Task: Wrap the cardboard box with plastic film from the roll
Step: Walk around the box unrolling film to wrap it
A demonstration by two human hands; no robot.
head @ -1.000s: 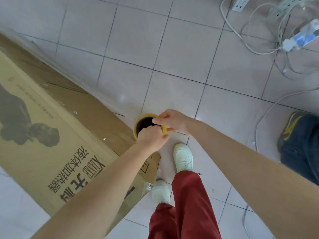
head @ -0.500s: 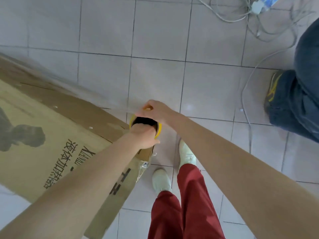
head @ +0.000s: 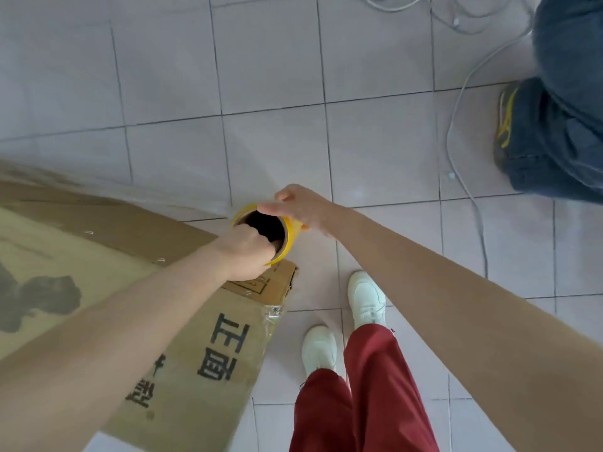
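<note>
A long brown cardboard box [head: 182, 340] with black printed characters lies on the tiled floor at the left. At its near corner stands the film roll [head: 288, 238], a yellow-rimmed tube seen from above with a dark hollow core. My left hand [head: 244, 252] grips the roll's near rim, fingers hooked into the core. My right hand [head: 300, 207] holds the far rim. A clear sheet of plastic film [head: 107, 187] stretches from the roll leftward along the box's far side.
My white shoes [head: 365, 298] and red trousers stand just right of the box corner. Another person's dark jeans and yellow-striped shoe [head: 505, 125] are at the upper right. White cables [head: 456, 132] trail over the floor tiles there.
Both hands and the roll have shifted around the box's corner, and more of the box's printed face shows. The film sheet has drawn out longer to the left.
</note>
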